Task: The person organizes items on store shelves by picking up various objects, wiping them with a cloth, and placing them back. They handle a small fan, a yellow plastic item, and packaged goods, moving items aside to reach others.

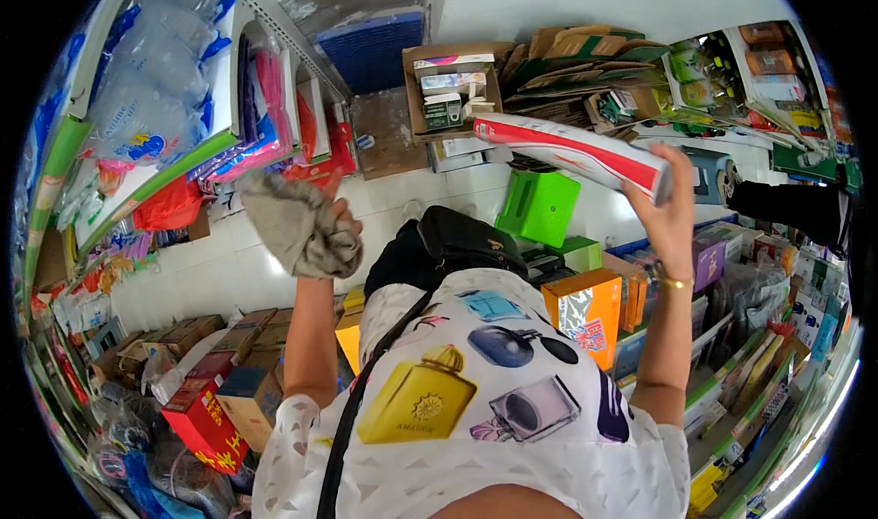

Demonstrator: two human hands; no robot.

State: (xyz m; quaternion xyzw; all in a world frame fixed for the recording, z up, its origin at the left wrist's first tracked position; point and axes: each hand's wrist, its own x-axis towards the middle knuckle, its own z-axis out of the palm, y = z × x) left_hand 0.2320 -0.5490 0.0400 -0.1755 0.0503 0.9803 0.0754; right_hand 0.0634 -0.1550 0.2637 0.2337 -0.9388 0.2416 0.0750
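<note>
A crumpled grey-brown cloth (297, 222) is bunched in my left hand (344, 217), which is raised in front of the shelves on the left. Some of its fingers are hidden by the cloth. My right hand (666, 210) grips one end of a long red and white box (572, 153). The box is held up in the air, its far end pointing left toward an open carton (501, 87) of small boxes. Cloth and box are apart from each other.
Hanging plastic bags (146, 89) fill the left shelf. Flattened cardboard (572, 66) is stacked at the back. A green plastic stool (538, 206) stands on the tiled floor (384, 199). Shelves of boxes, including an orange box (585, 313), line the right. A person's dark leg (786, 208) shows at far right.
</note>
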